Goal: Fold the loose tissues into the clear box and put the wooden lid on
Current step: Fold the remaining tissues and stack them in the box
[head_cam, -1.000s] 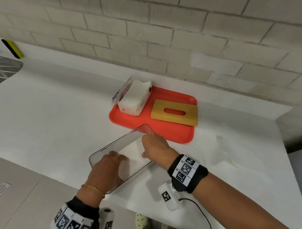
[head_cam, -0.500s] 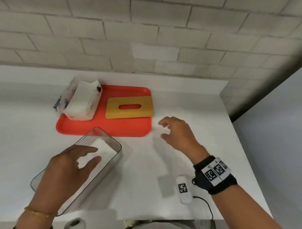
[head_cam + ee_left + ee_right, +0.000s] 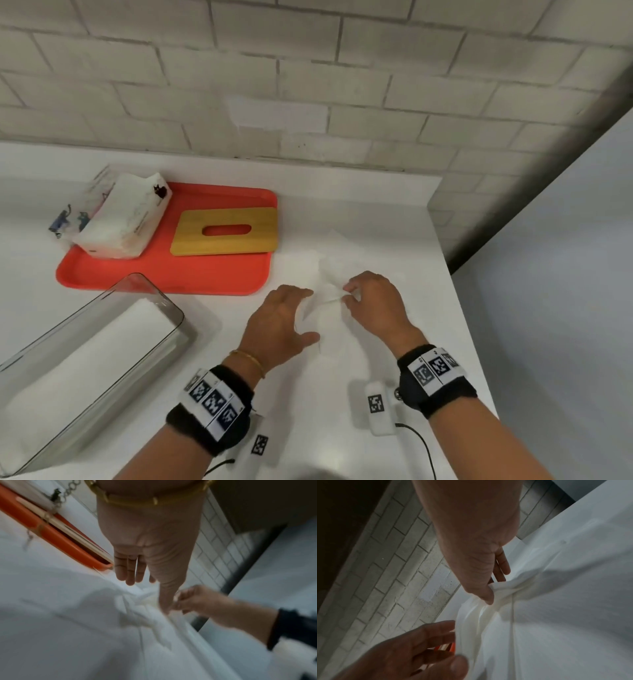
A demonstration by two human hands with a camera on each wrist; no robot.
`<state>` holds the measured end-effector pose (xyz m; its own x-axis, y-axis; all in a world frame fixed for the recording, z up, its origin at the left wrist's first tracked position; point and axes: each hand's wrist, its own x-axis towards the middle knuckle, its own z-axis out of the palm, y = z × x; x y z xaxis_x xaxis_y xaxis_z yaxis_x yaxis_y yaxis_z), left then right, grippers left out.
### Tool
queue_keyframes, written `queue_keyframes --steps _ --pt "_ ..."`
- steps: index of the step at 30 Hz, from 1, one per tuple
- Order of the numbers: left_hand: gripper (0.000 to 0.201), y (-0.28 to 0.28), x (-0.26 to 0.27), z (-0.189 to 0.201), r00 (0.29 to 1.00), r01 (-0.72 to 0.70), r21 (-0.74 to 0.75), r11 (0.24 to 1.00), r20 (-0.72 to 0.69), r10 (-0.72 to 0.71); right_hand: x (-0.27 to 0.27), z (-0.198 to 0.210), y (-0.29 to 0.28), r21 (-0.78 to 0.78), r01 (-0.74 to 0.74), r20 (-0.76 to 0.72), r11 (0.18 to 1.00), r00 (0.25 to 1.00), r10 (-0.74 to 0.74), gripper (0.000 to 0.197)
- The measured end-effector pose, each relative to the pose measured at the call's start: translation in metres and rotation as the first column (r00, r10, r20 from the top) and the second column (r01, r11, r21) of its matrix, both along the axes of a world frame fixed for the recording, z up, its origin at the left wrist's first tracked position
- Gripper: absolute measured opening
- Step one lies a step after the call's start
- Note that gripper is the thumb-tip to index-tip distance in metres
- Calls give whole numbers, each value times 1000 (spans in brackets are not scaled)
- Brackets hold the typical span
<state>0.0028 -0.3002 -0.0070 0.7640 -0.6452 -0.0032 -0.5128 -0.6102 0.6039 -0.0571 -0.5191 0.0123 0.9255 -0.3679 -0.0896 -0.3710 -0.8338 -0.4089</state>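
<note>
Far to the left of your left hand [image 3: 279,322] stands the clear box [image 3: 85,370], folded tissues inside. Beyond that hand, the wooden lid [image 3: 224,231] lies on the red tray [image 3: 164,277]. Your left hand hovers with fingers spread and relaxed, just beside the loose tissue [image 3: 329,301]. Your right hand [image 3: 375,305] pinches that tissue's edge between thumb and fingers.

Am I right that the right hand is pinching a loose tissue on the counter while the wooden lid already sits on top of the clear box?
Not quite: the wooden lid lies on the red tray, not on the clear box, which stands open, as the head view shows. The right hand is indeed pinching a loose tissue on the counter.
</note>
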Motion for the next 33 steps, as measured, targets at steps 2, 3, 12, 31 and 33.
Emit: queue_keyframes --steps 2,3,12,31,33 --pt "90 -12 0 -6 998 -55 14 998 20 55 -2 9 -2 12 6 39 1000 999 -7 17" --pt "91 -17 1 -8 996 -85 11 996 34 85 -4 15 -3 31 14 64 999 998 -16 16" --pt "79 -34 22 13 948 -213 -382 899 -303 96 -19 97 -21 368 -2 203 930 976 -79 18" --pt "21 -29 42 65 699 -548 -497 672 -713 43 -35 30 -25 774 139 -244 618 966 88 79" --pt "26 -29 39 67 674 -602 -507 617 -737 51 -35 23 -16 704 113 -273 701 954 121 76"
